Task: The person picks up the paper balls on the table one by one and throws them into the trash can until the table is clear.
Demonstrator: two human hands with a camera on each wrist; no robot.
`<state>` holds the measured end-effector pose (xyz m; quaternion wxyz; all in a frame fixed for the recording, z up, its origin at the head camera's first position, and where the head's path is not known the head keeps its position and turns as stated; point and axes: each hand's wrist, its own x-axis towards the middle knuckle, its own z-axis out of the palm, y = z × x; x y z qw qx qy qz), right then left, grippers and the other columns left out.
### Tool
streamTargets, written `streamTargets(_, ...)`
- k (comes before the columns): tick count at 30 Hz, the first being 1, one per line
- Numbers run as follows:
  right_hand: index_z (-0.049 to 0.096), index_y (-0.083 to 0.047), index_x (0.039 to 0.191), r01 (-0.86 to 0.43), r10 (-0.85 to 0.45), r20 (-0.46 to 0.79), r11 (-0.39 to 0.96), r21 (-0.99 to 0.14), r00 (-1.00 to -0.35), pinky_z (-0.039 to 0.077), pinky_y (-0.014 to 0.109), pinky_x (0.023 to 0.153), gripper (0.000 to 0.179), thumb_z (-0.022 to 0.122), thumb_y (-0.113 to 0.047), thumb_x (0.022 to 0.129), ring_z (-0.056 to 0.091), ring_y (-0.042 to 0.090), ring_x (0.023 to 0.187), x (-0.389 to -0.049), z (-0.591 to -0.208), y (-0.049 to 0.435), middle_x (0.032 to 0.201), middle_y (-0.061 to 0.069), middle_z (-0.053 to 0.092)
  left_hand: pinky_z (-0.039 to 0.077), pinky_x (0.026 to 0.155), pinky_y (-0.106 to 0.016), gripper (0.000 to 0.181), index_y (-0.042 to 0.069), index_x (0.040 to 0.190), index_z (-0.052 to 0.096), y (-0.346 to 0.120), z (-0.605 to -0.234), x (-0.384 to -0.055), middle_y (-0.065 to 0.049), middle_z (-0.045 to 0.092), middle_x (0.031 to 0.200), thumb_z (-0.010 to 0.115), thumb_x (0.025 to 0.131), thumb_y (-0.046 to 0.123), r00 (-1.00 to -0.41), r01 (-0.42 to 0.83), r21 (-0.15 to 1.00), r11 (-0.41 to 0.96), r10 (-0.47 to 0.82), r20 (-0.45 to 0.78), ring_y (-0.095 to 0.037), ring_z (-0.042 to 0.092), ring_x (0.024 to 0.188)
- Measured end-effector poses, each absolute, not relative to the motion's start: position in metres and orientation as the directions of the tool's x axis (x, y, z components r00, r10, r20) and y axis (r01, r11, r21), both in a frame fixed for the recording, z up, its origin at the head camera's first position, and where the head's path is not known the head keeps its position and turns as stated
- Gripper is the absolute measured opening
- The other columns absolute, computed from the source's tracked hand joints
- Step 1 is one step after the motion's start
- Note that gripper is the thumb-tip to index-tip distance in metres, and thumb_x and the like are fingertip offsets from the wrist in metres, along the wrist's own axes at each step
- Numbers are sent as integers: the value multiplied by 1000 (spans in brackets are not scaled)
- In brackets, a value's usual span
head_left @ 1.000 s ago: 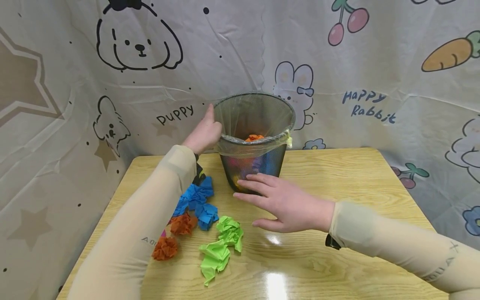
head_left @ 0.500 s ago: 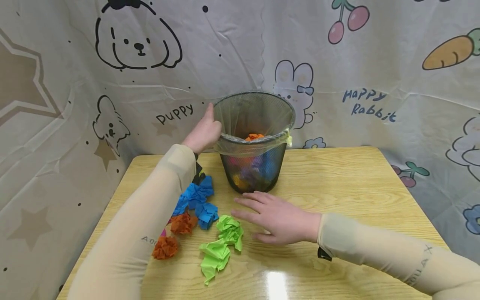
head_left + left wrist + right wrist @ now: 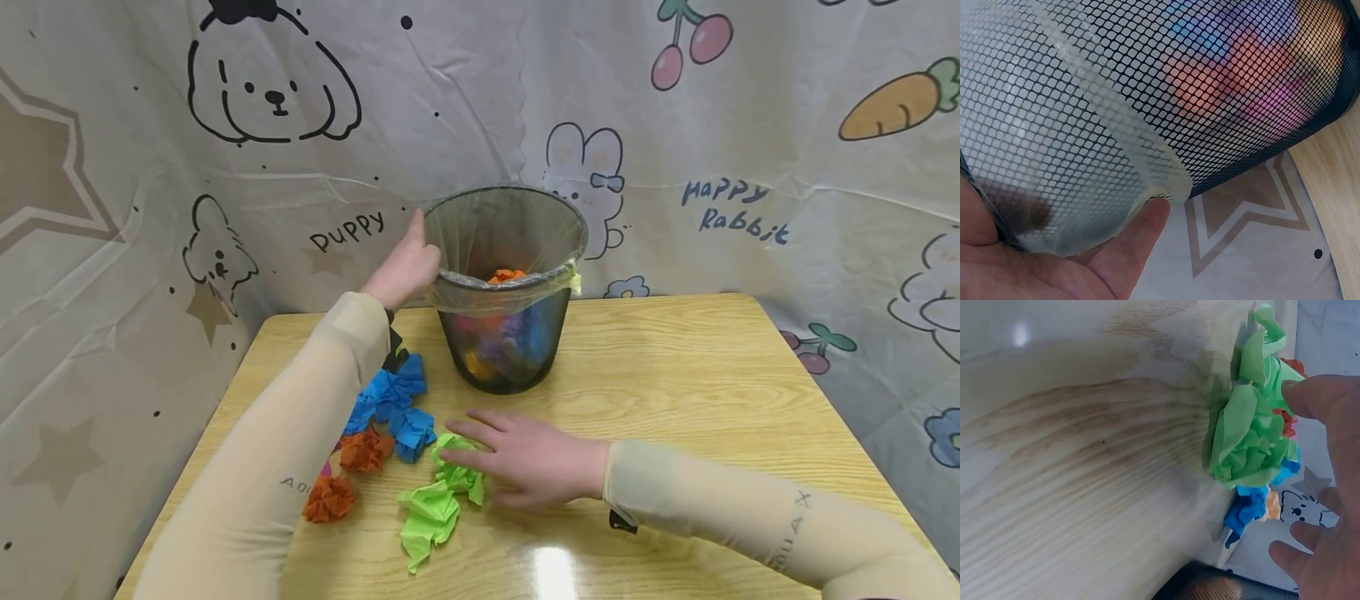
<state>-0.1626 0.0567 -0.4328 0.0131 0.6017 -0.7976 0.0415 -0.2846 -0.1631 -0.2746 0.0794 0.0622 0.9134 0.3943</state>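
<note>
In the head view, my left hand [image 3: 403, 268] grips the left rim of a black mesh waste bin [image 3: 487, 285] lined with a thin clear bag. The left wrist view shows its thumb [image 3: 1141, 240] against the liner outside the mesh. My right hand [image 3: 536, 462] reaches over a crumpled green paper ball [image 3: 467, 483], fingers spread. In the right wrist view, that thumb [image 3: 1310, 397] stands beside the green paper [image 3: 1250, 440]; contact is unclear. A second green paper [image 3: 430, 518] lies just nearer on the table. Orange paper [image 3: 507, 275] shows inside the bin.
Left of the green papers lie blue crumpled papers [image 3: 411, 432] and brownish-orange ones [image 3: 330, 498], partly behind my left sleeve. A black crumpled piece [image 3: 394, 354] shows near my left wrist. The wooden table [image 3: 675, 375] meets a patterned cloth [image 3: 480, 100] behind.
My right hand has moved left and nearer from in front of the bin to over the green paper. My left hand has stayed on the rim.
</note>
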Motion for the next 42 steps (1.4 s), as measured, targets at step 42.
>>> streamTargets(42,65,-23,132,-934,-934,38,355,-32,-356,52,32,95,42,73,-34,91,54,20,118,-157,-464,32,135,2,55,13,124,-41,69,16,160,-25,-163,-275,-285,-5,-20,169,19,106,17,-977,56,756,652,191,-92,-19,-8,155)
